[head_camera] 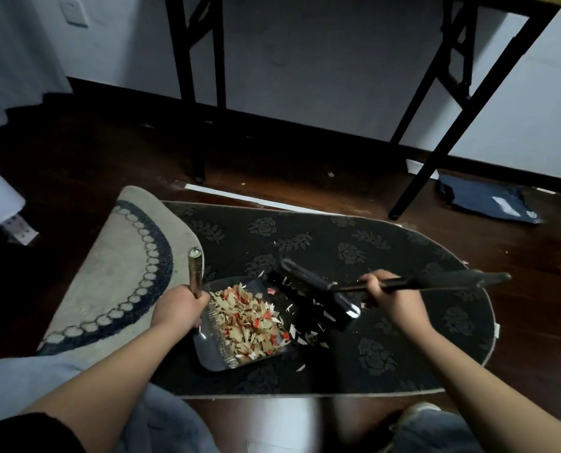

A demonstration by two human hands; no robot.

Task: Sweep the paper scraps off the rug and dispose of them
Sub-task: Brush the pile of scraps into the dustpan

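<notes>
Dark floral rug (387, 256) on wood floor. Left hand (179, 310) grips the upright dustpan (217, 348) handle; scraps (249, 322) heaped inside. Right hand (388, 297) grips the brush (318, 295), its handle running rightward, head at the pan's mouth.

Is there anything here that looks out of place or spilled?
Yes. The rug's left end is folded over, showing its pale underside. Some paper scraps lie loose on the rug beside the dustpan, not yet inside. A dark blue bag lies crumpled on the floor near a table leg.
</notes>
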